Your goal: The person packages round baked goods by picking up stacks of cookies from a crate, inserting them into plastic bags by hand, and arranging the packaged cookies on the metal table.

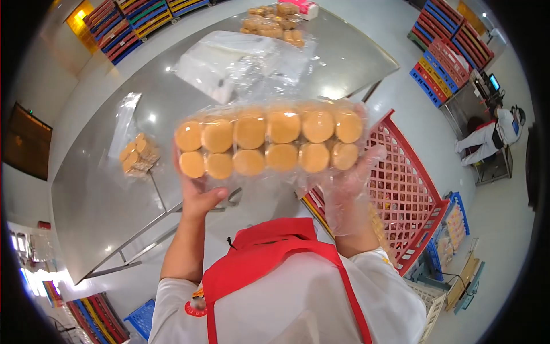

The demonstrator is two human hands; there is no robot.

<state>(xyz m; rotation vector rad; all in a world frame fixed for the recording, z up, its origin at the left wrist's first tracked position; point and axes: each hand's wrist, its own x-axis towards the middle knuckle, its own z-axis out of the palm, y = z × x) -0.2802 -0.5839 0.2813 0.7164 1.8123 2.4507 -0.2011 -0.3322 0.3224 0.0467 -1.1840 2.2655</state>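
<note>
A clear plastic bag of round golden buns (250,129) is held up in front of me, its buns lined up in two rows. My left hand (200,198), bare, grips the bag's left end, thumb at the lower edge and the other fingers hidden behind. At the right end my right hand (350,180), in a loose clear plastic glove, holds the bag too. Beyond it on the steel table lie a stack of clear plastic bags (209,60) and more bagged buns (269,26). To the left is a smaller bag of buns (139,155).
The steel table (91,206) spreads ahead and left. At my right stands a red plastic crate (401,183). Stacked coloured crates (441,74) line the floor farther off. Another person (495,133) in white is at a side table on the far right.
</note>
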